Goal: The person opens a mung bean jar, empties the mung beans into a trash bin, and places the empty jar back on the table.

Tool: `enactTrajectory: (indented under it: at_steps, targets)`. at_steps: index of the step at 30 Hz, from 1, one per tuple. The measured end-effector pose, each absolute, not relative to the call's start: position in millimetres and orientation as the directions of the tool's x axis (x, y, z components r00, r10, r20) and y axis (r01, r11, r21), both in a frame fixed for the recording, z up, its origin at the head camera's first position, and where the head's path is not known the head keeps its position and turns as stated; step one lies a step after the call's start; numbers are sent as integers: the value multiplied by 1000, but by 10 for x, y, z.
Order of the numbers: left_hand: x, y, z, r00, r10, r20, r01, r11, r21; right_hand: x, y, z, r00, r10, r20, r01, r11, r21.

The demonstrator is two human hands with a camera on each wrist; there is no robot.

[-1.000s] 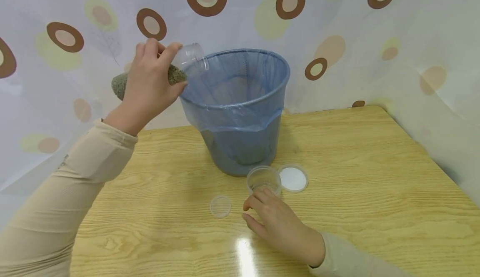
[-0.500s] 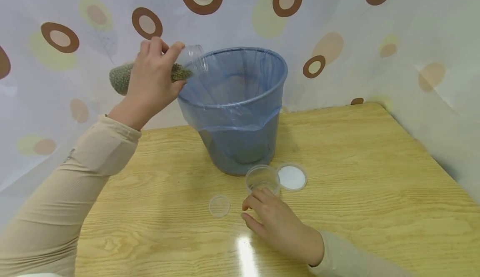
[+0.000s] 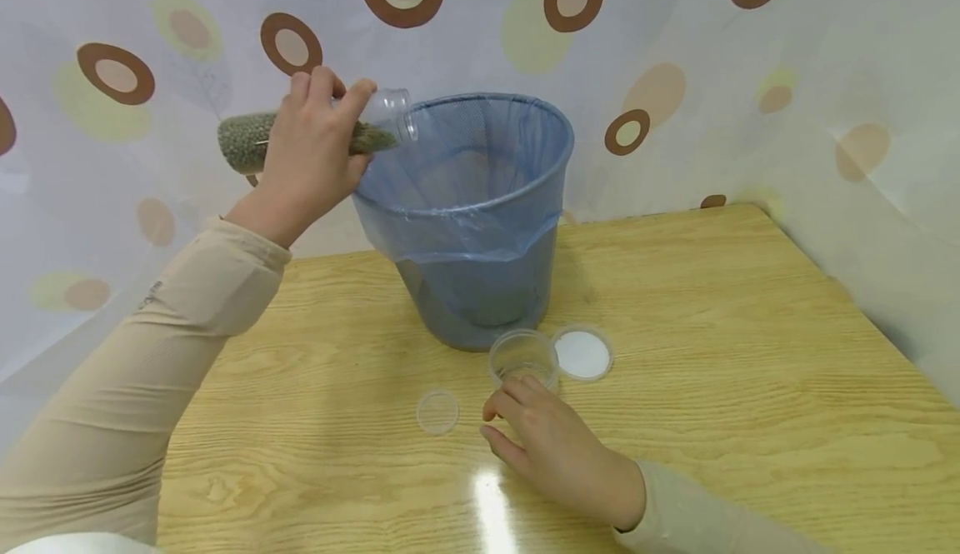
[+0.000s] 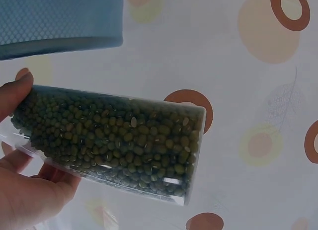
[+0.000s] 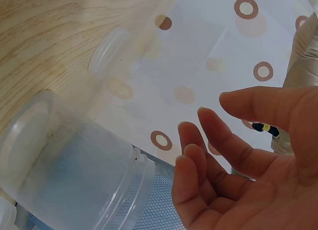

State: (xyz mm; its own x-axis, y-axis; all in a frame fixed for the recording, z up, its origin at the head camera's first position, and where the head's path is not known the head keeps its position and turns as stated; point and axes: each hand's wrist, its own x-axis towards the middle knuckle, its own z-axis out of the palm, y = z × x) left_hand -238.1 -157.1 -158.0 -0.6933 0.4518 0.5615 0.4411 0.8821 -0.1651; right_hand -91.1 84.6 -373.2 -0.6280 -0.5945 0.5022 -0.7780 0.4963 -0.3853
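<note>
My left hand [image 3: 311, 146] grips a clear jar of green mung beans [image 4: 114, 135], tipped nearly level. Its uncapped mouth reaches the left rim of a blue mesh bin [image 3: 480, 287] lined with a thin blue bag; the beans slope toward the neck. In the left wrist view, thumb and fingers hold opposite sides of the jar. Low on the table, my right hand [image 3: 555, 446] is beside a second clear jar [image 5: 74, 160], its fingers loosely bent and holding nothing. The right wrist view shows a gap between hand and jar.
A lid with a white disc [image 3: 583, 355] lies right of the second jar. To its left is a small clear lid [image 3: 437, 412]. The wooden table [image 3: 712, 354] meets a patterned wall covering [image 3: 697, 46] behind the bin.
My left hand has raised the jar's base, bringing it closer to level, and the beans have slid toward the mouth. My right hand has stayed in place beside the second jar.
</note>
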Motion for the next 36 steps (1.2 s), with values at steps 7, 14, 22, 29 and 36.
enactTrajectory:
  at_steps: [7, 14, 22, 29, 36]
  targets:
    - [-2398, -1536, -1568, -732, 424, 534, 408, 900, -155, -912, 864, -3719, -637, -589, 497, -770, 503, -392]
    - [-2405, -1552, -1567, -746, 413, 522, 387, 907, -164, -915, 869, -3715, -638, -590, 495, -770, 504, -392]
    - [-2423, -1575, -1590, -756, 408, 512, 370, 912, -179, -904, 872, -3696, -642, -596, 482, -767, 508, -393]
    - [-2415, -1584, -1609, -762, 410, 501, 352, 912, -212, -904, 874, -3700, -642, -599, 478, -767, 511, -389]
    - [-2416, -1591, -1614, -746, 416, 520, 357, 909, -215, -916, 880, -3719, -655, -591, 471, -756, 518, -400]
